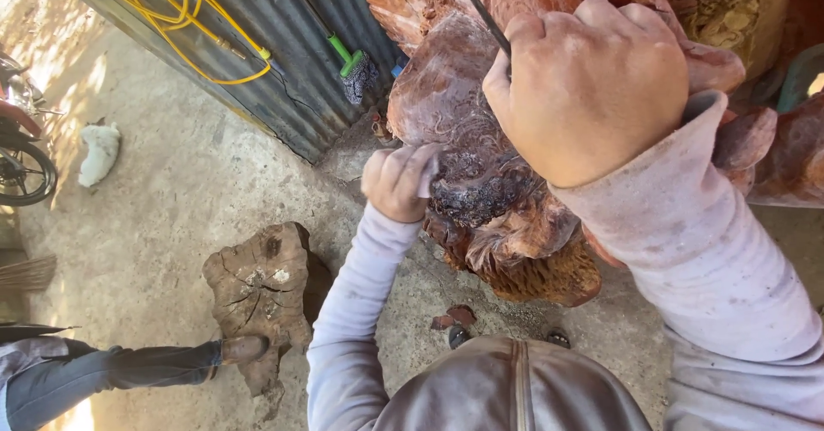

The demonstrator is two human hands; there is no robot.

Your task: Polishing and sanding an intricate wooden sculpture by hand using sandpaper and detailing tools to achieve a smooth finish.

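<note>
A large reddish wood root carving (481,139) stands in front of me, with a dark wet-looking patch at its middle. My left hand (396,184) presses a small pale scrap (427,172), perhaps sandpaper, against the carving beside that patch. My right hand (592,88) is fisted around a thin dark rod-like tool (481,10) that slants up and to the left over the top of the wood. Both arms wear dusty pale long sleeves.
A cut tree stump (257,294) sits on the concrete floor at lower left, with another person's leg and boot (240,349) resting against it. A corrugated metal wall (283,88) carries a yellow hose (184,19) and a green-handled brush (350,57). At far left is a motorcycle wheel (21,173).
</note>
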